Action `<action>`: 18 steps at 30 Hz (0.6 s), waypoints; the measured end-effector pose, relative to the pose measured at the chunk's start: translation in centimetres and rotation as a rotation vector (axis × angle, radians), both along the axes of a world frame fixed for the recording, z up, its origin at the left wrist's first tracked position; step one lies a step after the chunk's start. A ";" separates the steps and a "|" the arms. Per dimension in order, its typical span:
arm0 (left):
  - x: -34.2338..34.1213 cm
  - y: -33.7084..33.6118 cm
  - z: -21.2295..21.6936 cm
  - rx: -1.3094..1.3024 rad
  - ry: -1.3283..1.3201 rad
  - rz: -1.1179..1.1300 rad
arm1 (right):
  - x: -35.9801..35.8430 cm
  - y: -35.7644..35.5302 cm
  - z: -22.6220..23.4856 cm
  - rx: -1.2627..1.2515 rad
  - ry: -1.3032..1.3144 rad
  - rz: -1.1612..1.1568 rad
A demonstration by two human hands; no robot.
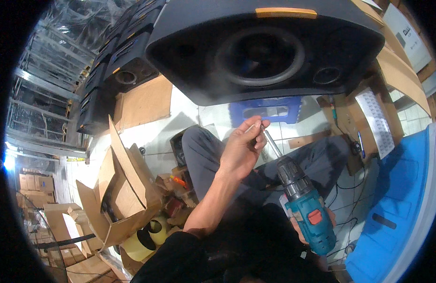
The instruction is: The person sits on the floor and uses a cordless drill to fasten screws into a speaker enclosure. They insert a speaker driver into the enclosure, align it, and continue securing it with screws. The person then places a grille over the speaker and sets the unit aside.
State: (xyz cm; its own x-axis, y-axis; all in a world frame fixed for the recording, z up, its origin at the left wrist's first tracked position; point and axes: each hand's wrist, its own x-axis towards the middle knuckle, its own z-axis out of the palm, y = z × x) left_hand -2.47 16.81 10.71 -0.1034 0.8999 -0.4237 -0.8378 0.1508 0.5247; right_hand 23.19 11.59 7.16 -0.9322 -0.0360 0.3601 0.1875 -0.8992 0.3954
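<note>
My right hand (299, 230) is wrapped round the grip of a teal and black cordless drill (312, 217), mostly hidden beneath the tool. A long silver bit (272, 144) runs from its chuck up and to the left. At the bit's tip, my left hand (240, 152) is closed in a pinch, thumb against fingers. Whatever small piece lies between those fingertips is too small to make out. Just beyond my hands stands a large black loudspeaker cabinet (194, 78) with a round driver (260, 56) and an orange strip on top.
A blue plastic step stool (236, 113) sits under the loudspeaker. Open cardboard boxes (128, 207) and yellow tape rolls (138, 246) are at left. A blue plastic panel (392, 203), cables, a pen (361, 145) and a printed sheet (376, 122) lie right. More black speakers (119, 66) stand far left.
</note>
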 end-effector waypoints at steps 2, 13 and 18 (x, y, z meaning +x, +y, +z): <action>-0.2 0.0 -0.2 0.083 -0.076 -0.040 | 0.2 0.1 0.4 0.026 -0.038 0.002; 0.3 0.1 -0.7 0.167 -0.132 -0.027 | 3.5 -3.3 0.0 0.278 -0.659 -0.343; 1.5 0.8 0.5 0.127 -0.115 -0.017 | 3.6 -6.5 -0.6 0.824 -1.365 -0.605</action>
